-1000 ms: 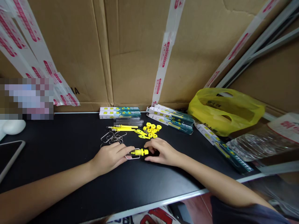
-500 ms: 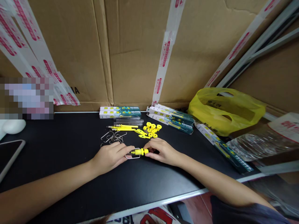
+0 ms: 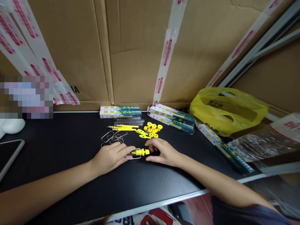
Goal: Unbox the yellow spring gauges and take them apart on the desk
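A small yellow plastic piece [image 3: 140,152] joined to a bent wire loop [image 3: 131,157] lies low over the black tabletop [image 3: 70,140] between my hands. My left hand [image 3: 110,157] pinches the wire-loop end with its fingers closed. My right hand [image 3: 161,151] curls round the yellow piece's other end. Just behind them lie loose wire loops [image 3: 112,137], long yellow rods [image 3: 124,127] and a cluster of yellow round caps [image 3: 152,129].
Green-and-white flat packets [image 3: 120,112] and more packets [image 3: 172,118] line the back by the cardboard wall. A yellow plastic bag [image 3: 227,111] and a clear bag [image 3: 257,145] sit right. A tablet [image 3: 8,154] lies at the left edge.
Almost nothing has moved. My right hand's fingers shifted slightly on the yellow piece; the left hand kept its hold on the wire loop.
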### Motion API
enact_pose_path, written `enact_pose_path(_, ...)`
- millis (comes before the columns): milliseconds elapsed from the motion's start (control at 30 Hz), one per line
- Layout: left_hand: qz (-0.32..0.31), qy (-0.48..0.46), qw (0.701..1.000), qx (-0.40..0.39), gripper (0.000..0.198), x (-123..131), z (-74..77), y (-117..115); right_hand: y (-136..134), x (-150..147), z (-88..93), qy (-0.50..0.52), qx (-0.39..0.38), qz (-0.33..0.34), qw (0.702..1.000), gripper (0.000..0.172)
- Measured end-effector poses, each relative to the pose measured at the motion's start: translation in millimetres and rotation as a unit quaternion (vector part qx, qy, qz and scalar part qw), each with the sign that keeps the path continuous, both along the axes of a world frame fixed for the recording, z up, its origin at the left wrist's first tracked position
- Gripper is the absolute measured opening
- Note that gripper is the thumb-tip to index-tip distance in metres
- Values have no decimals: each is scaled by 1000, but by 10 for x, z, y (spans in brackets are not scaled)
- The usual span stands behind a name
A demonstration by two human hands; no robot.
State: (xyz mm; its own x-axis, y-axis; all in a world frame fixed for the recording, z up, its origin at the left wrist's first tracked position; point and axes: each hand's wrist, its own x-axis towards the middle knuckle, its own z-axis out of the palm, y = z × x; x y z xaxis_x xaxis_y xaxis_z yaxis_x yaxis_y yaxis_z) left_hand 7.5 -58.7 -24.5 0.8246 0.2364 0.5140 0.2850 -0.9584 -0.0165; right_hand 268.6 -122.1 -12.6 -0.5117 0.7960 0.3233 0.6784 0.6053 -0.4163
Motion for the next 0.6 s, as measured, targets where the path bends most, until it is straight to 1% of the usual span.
enact_pose_path(67, -1, -1, 1000, -1, 28, 1, 0, 0, 8, -1, 11, -24, -3, 6, 1000, 25)
enact_pose_path(167, -4, -2, 1000, -1, 26, 2, 12, -4, 14, -14, 23, -42, 1, 22, 999, 27)
enact_pose_path(300, -3, -3, 1000, -3, 26, 0, 30, -13, -5, -19, 41, -27, -9, 9, 1000, 19)
enact_pose_path(433, -4, 1, 1000, -4, 27, 2, 32, -13, -15, -11, 53, -26, -16, -3, 1000, 29)
enact_pose_path(533, -4, -1, 1000, 1, 27, 7, 25, -8, -5, -15, 54, -40, -20, 6, 999, 23)
enact_pose_path(600, -4, -1, 1000, 3, 26, 7, 19, -6, 1, -21, 52, -43, -22, 12, 999, 23)
